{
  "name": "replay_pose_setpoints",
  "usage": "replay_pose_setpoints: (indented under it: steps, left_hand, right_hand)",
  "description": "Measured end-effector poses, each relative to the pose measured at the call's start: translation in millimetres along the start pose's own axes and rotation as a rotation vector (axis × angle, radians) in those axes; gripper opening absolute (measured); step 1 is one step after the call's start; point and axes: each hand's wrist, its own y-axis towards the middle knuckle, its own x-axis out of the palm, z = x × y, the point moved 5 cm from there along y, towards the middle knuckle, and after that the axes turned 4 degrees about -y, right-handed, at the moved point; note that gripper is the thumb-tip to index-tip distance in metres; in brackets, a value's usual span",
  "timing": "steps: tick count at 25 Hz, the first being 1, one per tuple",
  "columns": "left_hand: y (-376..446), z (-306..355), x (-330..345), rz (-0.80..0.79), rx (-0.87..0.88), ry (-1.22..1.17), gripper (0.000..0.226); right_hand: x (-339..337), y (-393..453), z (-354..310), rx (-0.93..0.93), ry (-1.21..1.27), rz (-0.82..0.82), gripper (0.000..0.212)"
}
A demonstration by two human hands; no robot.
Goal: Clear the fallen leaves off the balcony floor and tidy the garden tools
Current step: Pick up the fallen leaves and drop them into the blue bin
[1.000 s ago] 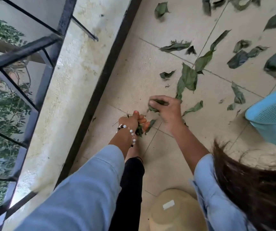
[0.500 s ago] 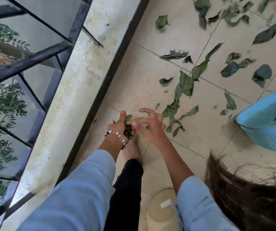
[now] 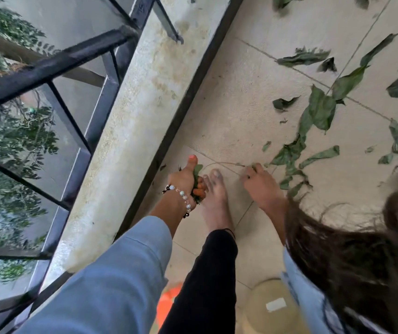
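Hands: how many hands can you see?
2. The left hand, beside the foot, grips a bunch of leaves; the right hand, further right, pinches a thin stem near the floor.

Matt speckled floor tiles (image 3: pixel 229 112), dark painted metal railing (image 3: pixel 48 66), stained concrete ledge (image 3: pixel 130 121).

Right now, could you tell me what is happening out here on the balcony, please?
A person is bent over the tiled balcony floor, picking up fallen leaves by hand. The left hand grips a bunch of gathered leaves, while the right hand reaches down and pinches a thin stem by the bare foot. Many leaves lie scattered on the tiles ahead, so the clearing is far from done.
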Motion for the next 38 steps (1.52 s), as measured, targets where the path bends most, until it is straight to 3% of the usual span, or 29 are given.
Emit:
replay_pose_setpoints:
  steps: [3, 5, 10, 14, 18, 25, 27, 30, 33, 35, 38]
  left_hand:
    - [6.6, 0.4, 3.8, -0.005, -0.001, 0.009, 0.039]
    - [7.8, 0.2, 5.7, -0.023, -0.005, -0.009, 0.039]
    - [13.1, 5.4, 5.9, -0.018, 0.018, 0.009, 0.041]
    - [14.9, 9.2, 6.5, 0.010, 0.032, 0.016, 0.043]
    - [-9.6, 14.3, 11.8, 0.012, 0.055, 0.056, 0.045]
    - [-113.9, 41.1, 34.9, 0.031, 0.212, 0.214, 0.041]
    - [-159.9, 45.9, 42.6, -0.019, 0.260, 0.262, 0.045]
    - [-219.0, 61.2, 50.9, -0.013, 0.342, 0.386, 0.055]
    - [-251.9, 68.2, 51.7, -0.057, 0.296, 0.327, 0.062]
    - [-262.2, 66.4, 49.5, -0.145, 0.266, 0.273, 0.060]
    - [-261.7, 57.1, 45.2, -0.151, 0.249, 0.311, 0.046]
  right_hand:
    - [-19.2, 22.3, 2.6, 0.084, 0.209, 0.138, 0.033]
    - [-28.8, 34.5, -2.3, 0.164, 0.422, 0.240, 0.041]
    - [-14.3, 59.6, -9.6, 0.127, 0.235, 0.041, 0.029]
    - [-14.7, 51.5, 7.6, 0.219, 0.332, 0.065, 0.022]
    - [-36.6, 13.6, 42.7, 0.509, 0.848, 0.269, 0.002]
    - [-111.3, -65.0, 37.3, 0.682, 1.524, 0.432, 0.020]
    - [-158.8, -102.4, 21.6, 0.708, 1.460, 0.504, 0.017]
    - [-235.1, -149.1, -11.1, 0.593, 1.254, 0.466, 0.022]
    - [-269.3, -170.0, -34.0, 0.401, 1.256, 0.260, 0.032]
    - [-275.3, -179.1, -43.7, 0.276, 1.127, 0.108, 0.047]
    - [-268.8, -198.3, -40.0, 0.282, 0.971, -0.069, 0.056]
